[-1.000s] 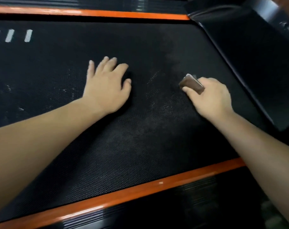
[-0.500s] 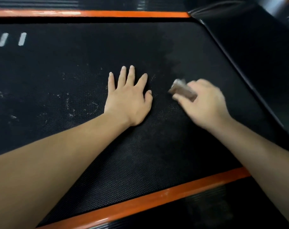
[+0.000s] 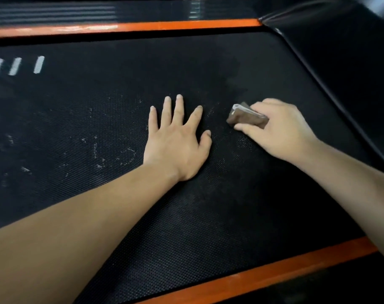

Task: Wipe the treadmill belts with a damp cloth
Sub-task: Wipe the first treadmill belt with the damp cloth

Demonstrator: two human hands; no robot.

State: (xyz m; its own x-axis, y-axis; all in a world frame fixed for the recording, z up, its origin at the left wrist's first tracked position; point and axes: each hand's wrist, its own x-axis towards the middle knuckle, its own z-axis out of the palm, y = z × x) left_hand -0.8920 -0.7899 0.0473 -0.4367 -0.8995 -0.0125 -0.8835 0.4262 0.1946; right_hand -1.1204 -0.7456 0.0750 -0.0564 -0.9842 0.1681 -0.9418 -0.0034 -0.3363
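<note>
The black textured treadmill belt [image 3: 186, 216] fills the head view. It carries whitish smudges left of centre and a greyer patch toward the upper right. My left hand [image 3: 178, 141] lies flat on the belt with its fingers spread and straight. Just to its right, my right hand [image 3: 279, 130] grips a small folded brown cloth [image 3: 246, 118] with a pale edge and holds it down on the belt. Most of the cloth is hidden under my fingers.
Orange side strips border the belt at the top [image 3: 142, 26] and at the bottom right [image 3: 274, 275]. A black motor cover [image 3: 340, 73] rises at the right end. Several white marks [image 3: 15, 65] sit on the belt at the upper left.
My left hand has shifted to the right along the belt and spread flat beside the cloth. My right hand has slid the cloth a little to the left.
</note>
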